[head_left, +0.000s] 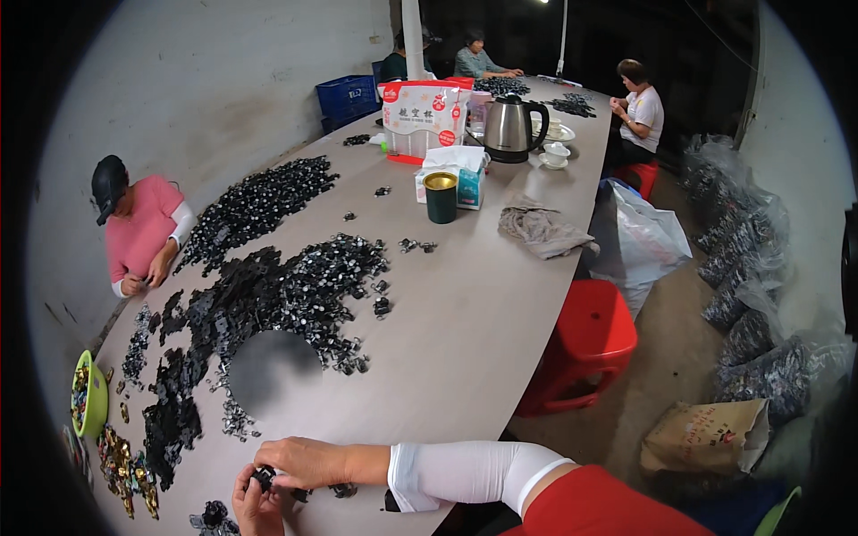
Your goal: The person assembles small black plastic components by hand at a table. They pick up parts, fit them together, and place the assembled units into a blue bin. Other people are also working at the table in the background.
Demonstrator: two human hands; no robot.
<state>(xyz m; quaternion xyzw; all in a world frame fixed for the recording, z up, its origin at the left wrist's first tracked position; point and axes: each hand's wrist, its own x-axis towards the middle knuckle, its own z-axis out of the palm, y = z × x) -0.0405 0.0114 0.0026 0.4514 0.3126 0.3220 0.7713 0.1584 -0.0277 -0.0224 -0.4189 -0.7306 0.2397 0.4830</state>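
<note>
Both hands meet at the near edge of the long surface (483, 304): the right hand (304, 462), its forearm in a white sleeve (474, 472), pinches a small black part (264, 476) against the fingers of the left hand (255, 511), so each grip is clamped on the same piece, apparently so it can be worked close to the body. Within easy reach lies a broad heap of black parts (268, 295), with a darker strip of pieces (174, 420) and gold-coloured pieces (121, 464) sorted apart towards the left edge beside a green bowl (89, 393).

Farther along, a person in a pink top (138, 232) bends over a second black heap (255, 205). Mid-surface stand a dark green cup (441, 196), a tissue box (465, 174), a tall red-and-white bag with a clear lower half (420, 121) and a steel kettle (509, 128). A red stool (585, 344) sits alongside; bulging clear sacks of dark parts (751, 268) line the right wall above a brown paper sack (706, 436).
</note>
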